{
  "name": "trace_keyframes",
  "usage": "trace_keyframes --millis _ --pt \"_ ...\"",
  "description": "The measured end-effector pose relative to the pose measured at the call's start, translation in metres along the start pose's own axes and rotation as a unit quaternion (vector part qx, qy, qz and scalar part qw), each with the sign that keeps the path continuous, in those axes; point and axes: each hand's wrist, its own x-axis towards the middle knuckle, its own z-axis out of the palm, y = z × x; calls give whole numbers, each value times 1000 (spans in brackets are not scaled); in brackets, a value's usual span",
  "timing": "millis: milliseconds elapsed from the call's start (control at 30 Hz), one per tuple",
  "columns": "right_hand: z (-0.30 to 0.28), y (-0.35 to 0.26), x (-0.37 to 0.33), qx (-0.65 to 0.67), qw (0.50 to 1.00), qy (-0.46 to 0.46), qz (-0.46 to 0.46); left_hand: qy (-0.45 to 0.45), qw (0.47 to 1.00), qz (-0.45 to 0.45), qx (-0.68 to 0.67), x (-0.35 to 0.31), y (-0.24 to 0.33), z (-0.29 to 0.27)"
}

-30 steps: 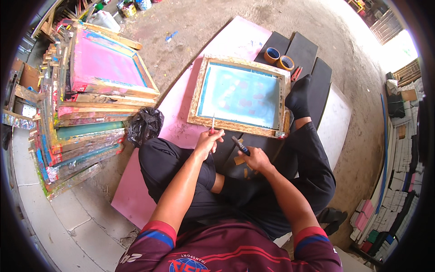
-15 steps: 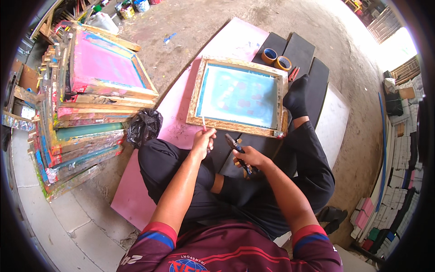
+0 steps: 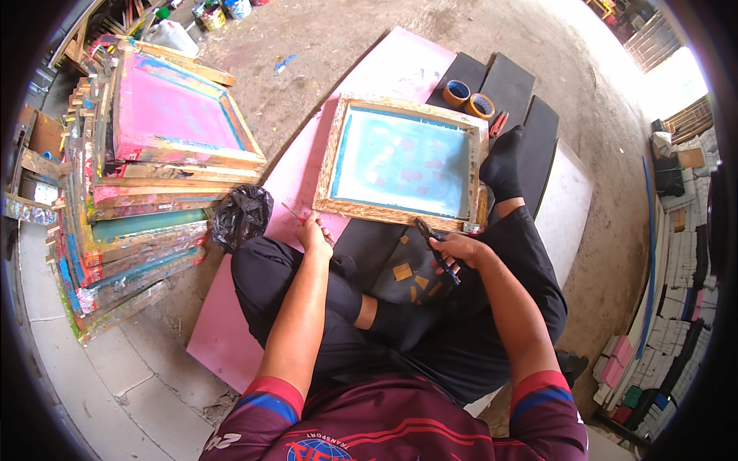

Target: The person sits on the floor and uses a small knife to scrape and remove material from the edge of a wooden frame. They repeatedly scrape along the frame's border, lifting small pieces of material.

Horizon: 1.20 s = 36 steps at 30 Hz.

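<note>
Clock positions are read from the center of the frame, with 12 o'clock pointing away from the person. The frame is wooden, holds a pale blue mesh, and lies flat across the pink sheet and black boards.

Left hand: located at 8 o'clock, off the frame. Fingers are clamped on a thin tool, its tip directed toward 10 o'clock over the pink sheet.

Right hand: located at 5 o'clock. Fingers are wrapped around the handles of the pliers. The head points toward 11 o'clock and overlaps the frame's near rail in view; contact cannot be determined.

Surrounding items: tan scraps lie on the black boards at 6 o'clock. Two tape rolls sit between 1 and 2 o'clock; a red tool lies at 2 o'clock. The person's foot is at 3 o'clock, just beside the frame. A black bag is at 8 o'clock, against a stack of frames at 9 o'clock.
</note>
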Motion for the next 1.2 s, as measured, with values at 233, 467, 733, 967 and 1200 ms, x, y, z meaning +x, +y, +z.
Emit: trace_keyframes --millis 233,467,733,967,1200 --pt "-6 -15 -3 -21 999 -8 28 40 999 -3 -12 9 2 -1" --pt "31 -5 1 -153 970 188 -20 76 996 49 -11 22 -1 -2" --pt "59 19 16 -215 916 328 -85 58 996 64 -19 -2 7 0" --pt "109 -7 -4 -175 937 271 -136 -257 946 33 193 -60 3 9" --pt "130 -19 14 -188 946 214 -157 -376 882 -7 285 -71 -5 1"
